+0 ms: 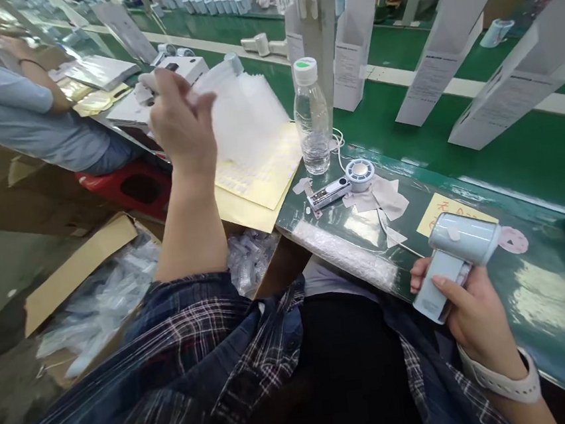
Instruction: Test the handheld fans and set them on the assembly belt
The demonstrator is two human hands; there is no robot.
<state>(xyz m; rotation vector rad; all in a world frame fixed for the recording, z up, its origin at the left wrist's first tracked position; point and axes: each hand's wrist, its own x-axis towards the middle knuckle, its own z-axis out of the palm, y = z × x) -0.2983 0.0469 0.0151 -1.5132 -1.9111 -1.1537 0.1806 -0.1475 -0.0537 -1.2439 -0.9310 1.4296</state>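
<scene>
Right hand (pixel 472 314) had its grip clamped on the handle of a pale blue plastic handheld fan (pixel 454 259), held at the near edge of the green surface (pixel 533 168). Left hand (pixel 181 125) was raised, grip closed on a translucent white bubble-wrap bag (pixel 242 109) above yellow sticker sheets (pixel 263 174). Progress, as I read it: fan still bare, bag not yet on it, so bagging looked undone. Fan looked clean, folded, no visible marks. Clear water bottle (pixel 311 119) stood nearby.
</scene>
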